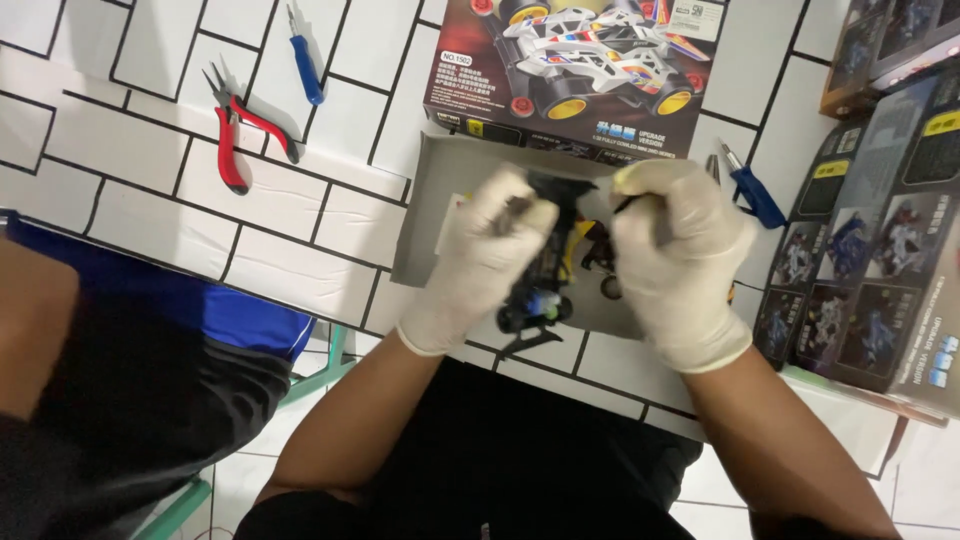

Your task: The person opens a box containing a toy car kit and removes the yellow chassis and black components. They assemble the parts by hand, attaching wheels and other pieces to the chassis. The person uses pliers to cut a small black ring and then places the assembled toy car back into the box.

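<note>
Gloved hands (590, 255) holding toy car (545, 270), grey tray (440, 215)

- I am seeing the small black chassis (545, 270) only as a motion smear; my left hand (480, 265) is covering its upper left part.
- My right hand (685, 260) is hiding whatever its fingers (650, 185) are pinching.
- The small parts in the grey tray (440, 215) are lying mostly behind both hands.
- The picture's top edge is cutting off the model car box (575, 75).
- The right edge is cutting off the dark boxes (880, 270).
- The person at left (120, 380) is showing only in part.
</note>
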